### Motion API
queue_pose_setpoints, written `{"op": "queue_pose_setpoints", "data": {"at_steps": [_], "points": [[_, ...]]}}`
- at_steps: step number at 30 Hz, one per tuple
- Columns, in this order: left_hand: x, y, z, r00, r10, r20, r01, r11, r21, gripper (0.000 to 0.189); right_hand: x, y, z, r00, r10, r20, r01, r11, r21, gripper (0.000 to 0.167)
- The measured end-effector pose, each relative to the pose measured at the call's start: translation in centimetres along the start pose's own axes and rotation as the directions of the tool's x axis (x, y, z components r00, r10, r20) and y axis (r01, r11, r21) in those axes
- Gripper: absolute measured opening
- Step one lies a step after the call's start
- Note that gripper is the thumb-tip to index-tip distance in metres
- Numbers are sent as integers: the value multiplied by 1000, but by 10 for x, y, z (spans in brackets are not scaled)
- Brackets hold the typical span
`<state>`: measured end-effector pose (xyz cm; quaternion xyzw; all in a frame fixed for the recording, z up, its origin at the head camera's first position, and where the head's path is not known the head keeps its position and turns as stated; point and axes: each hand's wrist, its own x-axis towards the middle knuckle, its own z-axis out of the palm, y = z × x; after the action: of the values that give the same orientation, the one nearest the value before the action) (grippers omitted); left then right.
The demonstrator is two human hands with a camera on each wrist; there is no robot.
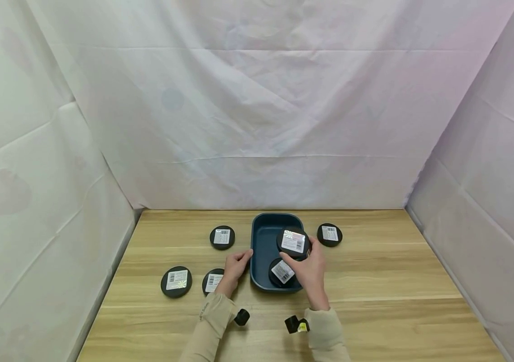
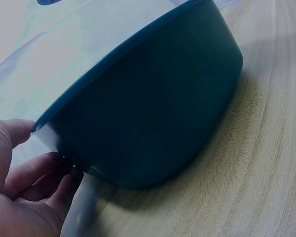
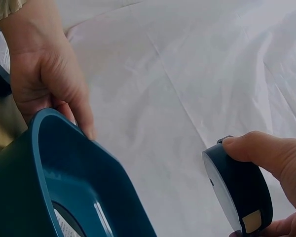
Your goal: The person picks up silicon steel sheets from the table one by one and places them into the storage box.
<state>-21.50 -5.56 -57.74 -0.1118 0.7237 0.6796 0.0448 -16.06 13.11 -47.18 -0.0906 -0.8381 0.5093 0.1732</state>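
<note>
In the head view, we see the right hand pinching the held case over the right side of the blue bin; a second black case lies inside, nearer the wrists. The left hand grips the bin's left edge. In the left wrist view, we find its thumb at the rim. In the right wrist view, thumb and fingers clasp the held case's side, apart from the bin.

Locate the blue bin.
In the head view, the blue bin stands near the far edge of the table, the left hand holding its left side, the right hand at its right.
</note>
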Motion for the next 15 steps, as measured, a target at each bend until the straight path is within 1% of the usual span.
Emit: {"op": "queue_pose_setpoints", "data": {"at_steps": [7,15], "points": [[0,-1,0,1000,-1,13,1,1000,1,39,-1,3,2,999,-36,-18,36,999,-11,73],[0,-3,0,1000,1,16,-1,1000,2,40,-4,11,5,999,-29,-14,29,999,-31,70]]}}
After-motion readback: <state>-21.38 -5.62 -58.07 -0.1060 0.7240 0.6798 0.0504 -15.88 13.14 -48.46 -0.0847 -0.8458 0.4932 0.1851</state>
